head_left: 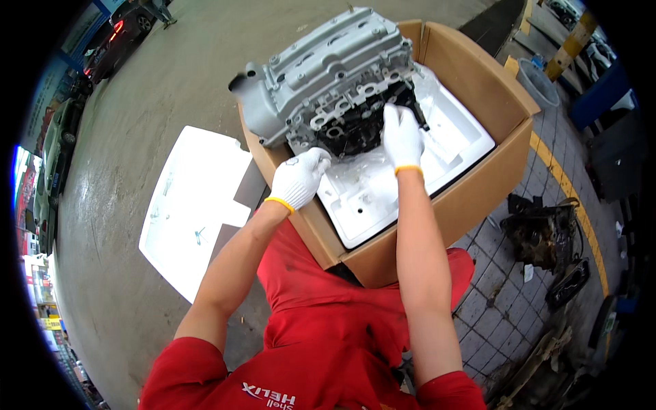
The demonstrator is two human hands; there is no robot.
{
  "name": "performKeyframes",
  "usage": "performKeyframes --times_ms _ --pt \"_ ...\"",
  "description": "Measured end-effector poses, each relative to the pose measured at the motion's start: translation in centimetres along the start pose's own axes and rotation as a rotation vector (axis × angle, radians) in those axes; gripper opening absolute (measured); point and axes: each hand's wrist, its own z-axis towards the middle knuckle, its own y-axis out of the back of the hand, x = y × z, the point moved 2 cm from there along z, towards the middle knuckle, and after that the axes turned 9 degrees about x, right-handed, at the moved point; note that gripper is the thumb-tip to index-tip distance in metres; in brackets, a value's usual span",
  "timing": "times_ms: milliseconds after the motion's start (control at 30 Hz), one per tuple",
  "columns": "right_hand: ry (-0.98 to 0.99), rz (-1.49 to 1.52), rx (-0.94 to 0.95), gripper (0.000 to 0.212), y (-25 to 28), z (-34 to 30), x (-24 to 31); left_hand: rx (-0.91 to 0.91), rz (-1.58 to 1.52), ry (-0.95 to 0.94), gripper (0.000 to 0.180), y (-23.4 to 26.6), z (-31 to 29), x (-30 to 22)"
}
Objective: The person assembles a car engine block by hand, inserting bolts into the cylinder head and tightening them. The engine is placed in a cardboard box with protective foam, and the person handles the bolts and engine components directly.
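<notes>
A grey and black engine (335, 78) sits in an open cardboard box (471, 75), tilted over the white foam tray (437, 184) inside. My left hand (301, 178), in a white knitted glove with a yellow cuff, is at the engine's lower left corner. Its fingers are curled in; what they pinch there is hidden. Against the black lower part of the engine is my right hand (402, 139), gloved alike, its fingers bent together, and I cannot make out what is in them. Clear plastic wrap (365, 178) lies crumpled in the tray between both hands.
A white foam lid (191, 205) with small metal bits on it lies on the floor to the left. Dirty engine parts (543, 236) lie on the tiles to the right. A grey tub (536, 82) stands behind the box. Cars (109, 48) are parked far left.
</notes>
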Motion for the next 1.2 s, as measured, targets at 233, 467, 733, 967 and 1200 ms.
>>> performKeyframes --times_ms 233,467,733,967,1200 --pt "0.561 -0.128 0.059 0.026 -2.5 -5.5 4.6 0.04 -0.987 0.16 0.036 2.1 2.0 0.5" --pt "0.791 -0.078 0.152 0.022 -2.5 -5.6 6.4 0.346 -2.06 -0.04 0.065 0.4 4.1 2.9" --pt "0.819 -0.166 0.238 0.046 -2.6 -6.4 8.3 0.287 -2.277 -0.156 0.078 2.1 3.3 1.3" --pt "0.833 -0.284 0.266 0.034 0.7 -7.4 6.8 0.443 -2.191 -0.168 0.065 -0.1 4.8 -2.5" --pt "0.765 -0.25 0.262 0.025 -4.2 -6.9 4.6 0.223 -1.931 -0.059 0.043 -1.7 5.7 2.5"
